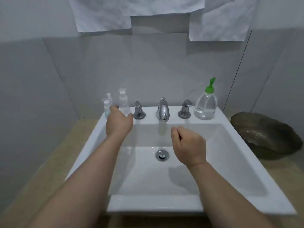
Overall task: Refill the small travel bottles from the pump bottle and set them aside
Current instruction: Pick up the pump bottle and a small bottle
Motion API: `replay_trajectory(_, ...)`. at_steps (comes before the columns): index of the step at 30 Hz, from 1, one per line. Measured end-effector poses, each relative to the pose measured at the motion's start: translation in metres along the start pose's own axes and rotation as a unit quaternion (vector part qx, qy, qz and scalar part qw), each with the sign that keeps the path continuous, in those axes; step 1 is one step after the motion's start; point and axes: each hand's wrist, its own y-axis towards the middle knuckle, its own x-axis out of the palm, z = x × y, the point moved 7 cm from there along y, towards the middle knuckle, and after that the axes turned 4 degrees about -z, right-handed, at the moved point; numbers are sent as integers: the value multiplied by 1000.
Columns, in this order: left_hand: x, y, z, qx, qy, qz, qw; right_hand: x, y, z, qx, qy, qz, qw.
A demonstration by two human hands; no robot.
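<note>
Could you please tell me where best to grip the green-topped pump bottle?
Grip the pump bottle round its narrow shoulder below the green collar, coming from the front: it stands upright, widens downward, with wall behind and a tap handle beside it.

A: What colour is the sink (243, 181)?
B: White, glossy. The taps (162, 110) and drain (162, 155) are chrome.
A: And the pump bottle (205, 106)?
B: Clear, with a bright green pump (209, 87). The travel bottles (123, 103) are clear too, one tinted pale blue at the bottom.
A: The counter (54, 153)?
B: Beige, faintly speckled. The bowl (266, 137) is dark smoky brown, the wall (156, 66) plain grey, the towels (102, 14) white.
</note>
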Motion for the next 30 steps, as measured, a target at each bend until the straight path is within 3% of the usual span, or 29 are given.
replay_trajectory(7,17,16,-11,-34,7,8,999,-2,2,-3,17,37,-4,999)
replay_trajectory(20,-2,-20,-4,24,-27,63,997,-3,3,6,57,62,-13,996)
replay_trajectory(25,11,-67,-5,48,-33,46,997,-7,4,19,145,77,-29,986)
replay_trajectory(30,33,-77,-17,75,-42,27,996,-20,28,38,287,114,3,951)
